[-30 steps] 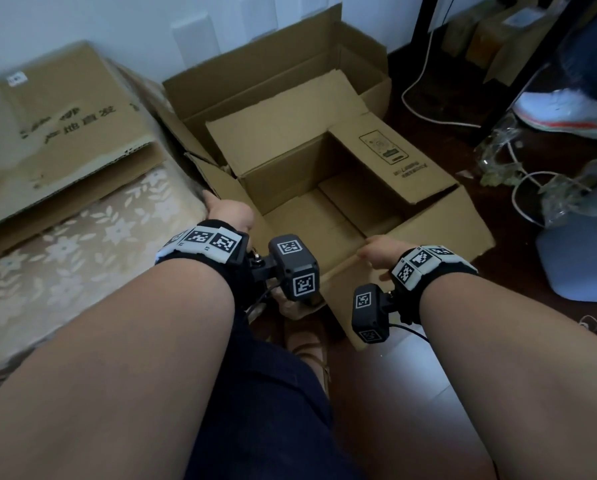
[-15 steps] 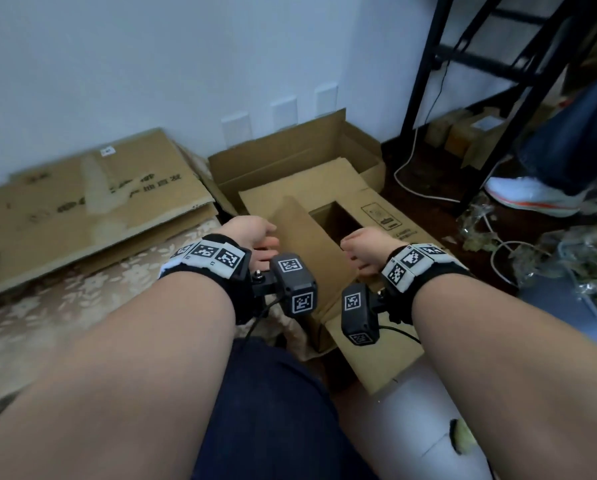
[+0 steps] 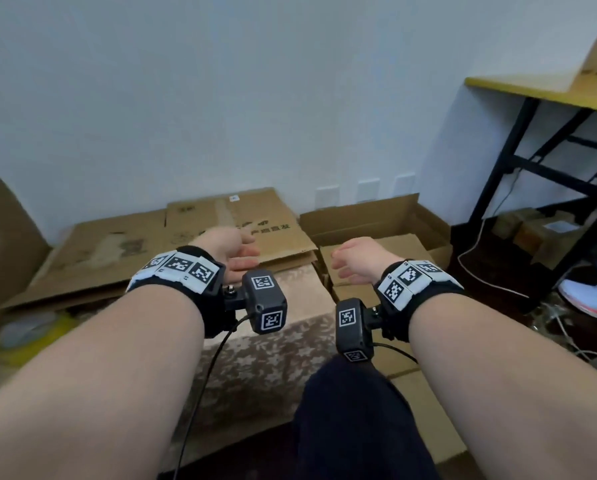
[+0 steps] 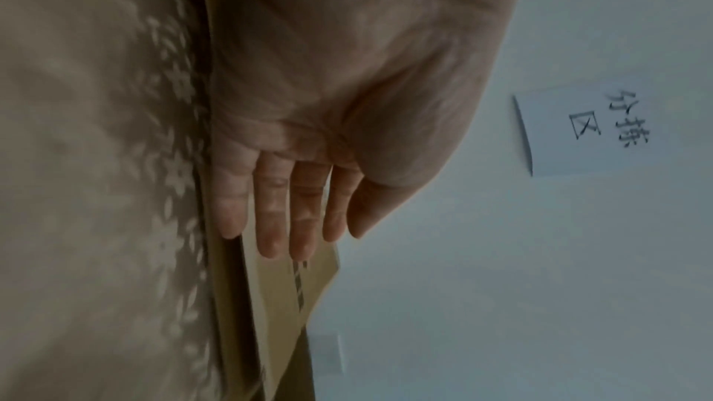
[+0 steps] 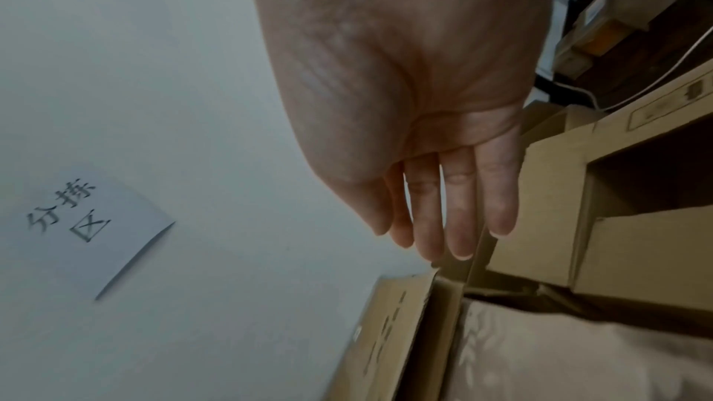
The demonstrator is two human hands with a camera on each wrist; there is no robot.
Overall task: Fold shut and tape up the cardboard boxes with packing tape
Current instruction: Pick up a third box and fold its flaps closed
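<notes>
A brown cardboard box stands on the floor just under and beyond my right hand, its top flaps folded over; the right wrist view shows a dark gap left between the box's flaps. My left hand hovers over the flowered cloth, fingers straight, holding nothing; the left hand shows the same in its wrist view. My right hand floats above the box's near left corner, fingers straight and empty, as the right hand also shows from the wrist. The palms face each other. A roll that looks like tape lies far left.
A second box stands with its flaps up against the wall behind the first. Flattened cardboard leans at the back left. A flowered cloth covers the surface before me. A black-legged desk, cables and a shoe are at the right.
Both hands let go of the box flaps and rose off the box. The flaps went from spread wide to folded over. The view tilted up toward the wall.
</notes>
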